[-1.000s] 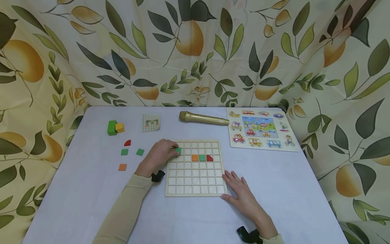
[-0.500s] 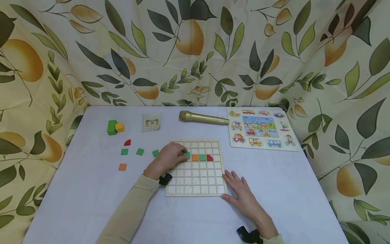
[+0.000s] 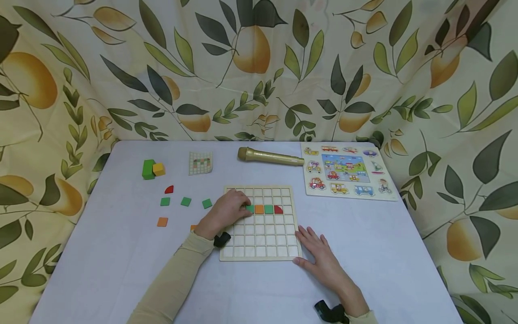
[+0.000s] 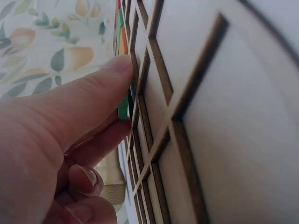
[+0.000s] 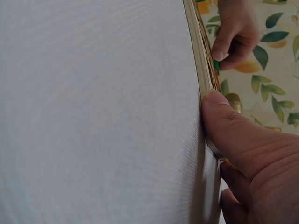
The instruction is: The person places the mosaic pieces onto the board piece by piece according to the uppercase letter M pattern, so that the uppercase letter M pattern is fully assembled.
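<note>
My left hand (image 3: 227,209) is over the left part of the wooden grid board (image 3: 259,257), pinching a green square tile (image 4: 123,107) between thumb and finger. In the head view that tile sits at the third cell of a row, right beside an orange square tile (image 3: 259,209). Further along the same row lie a second green square tile (image 3: 269,209) and a red quarter-circle tile (image 3: 278,209). The right hand (image 3: 321,261) rests at the board's lower right corner with fingers extended, its thumb (image 5: 229,116) against the edge.
Loose green (image 3: 185,201), orange (image 3: 162,222) and red (image 3: 169,189) tiles lie left of the board. Behind stand green (image 3: 148,169) and yellow (image 3: 159,169) blocks, a small grid pattern card (image 3: 200,163), a gold microphone (image 3: 269,156) and a vehicle picture puzzle (image 3: 348,191).
My left hand has moved right and slightly nearer with the green tile, from the board's upper left edge to the cell beside the orange tile. The right hand has stayed put.
</note>
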The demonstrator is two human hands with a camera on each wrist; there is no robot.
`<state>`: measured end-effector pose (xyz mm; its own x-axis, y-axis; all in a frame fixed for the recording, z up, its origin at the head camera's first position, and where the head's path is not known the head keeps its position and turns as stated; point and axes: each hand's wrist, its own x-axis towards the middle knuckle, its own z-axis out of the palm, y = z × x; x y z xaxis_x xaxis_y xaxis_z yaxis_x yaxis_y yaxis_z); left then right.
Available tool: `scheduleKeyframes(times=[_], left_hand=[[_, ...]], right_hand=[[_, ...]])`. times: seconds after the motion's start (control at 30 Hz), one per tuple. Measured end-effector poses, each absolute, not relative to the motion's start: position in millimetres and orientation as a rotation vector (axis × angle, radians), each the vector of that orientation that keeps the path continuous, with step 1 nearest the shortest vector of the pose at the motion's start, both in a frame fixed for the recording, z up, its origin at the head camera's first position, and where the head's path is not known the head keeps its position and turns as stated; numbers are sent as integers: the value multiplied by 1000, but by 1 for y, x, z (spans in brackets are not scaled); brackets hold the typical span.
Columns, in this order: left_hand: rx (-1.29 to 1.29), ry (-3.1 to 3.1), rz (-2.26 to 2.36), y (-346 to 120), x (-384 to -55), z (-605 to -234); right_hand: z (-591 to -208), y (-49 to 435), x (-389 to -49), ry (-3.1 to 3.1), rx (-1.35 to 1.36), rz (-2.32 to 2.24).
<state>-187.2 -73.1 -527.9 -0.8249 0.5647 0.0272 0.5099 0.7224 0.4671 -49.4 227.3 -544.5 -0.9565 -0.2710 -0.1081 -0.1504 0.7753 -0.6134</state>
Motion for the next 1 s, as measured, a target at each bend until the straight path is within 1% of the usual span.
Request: scheduleKeyframes(times=[0.43,1.0], left_hand=[[888,2822,707,-74,-187,-529],[866,2826,744,-77,-186,-528]], right_hand=[[-546,227,-48,2836,-392,-955],[-545,227,-50,2786,-331,-911]])
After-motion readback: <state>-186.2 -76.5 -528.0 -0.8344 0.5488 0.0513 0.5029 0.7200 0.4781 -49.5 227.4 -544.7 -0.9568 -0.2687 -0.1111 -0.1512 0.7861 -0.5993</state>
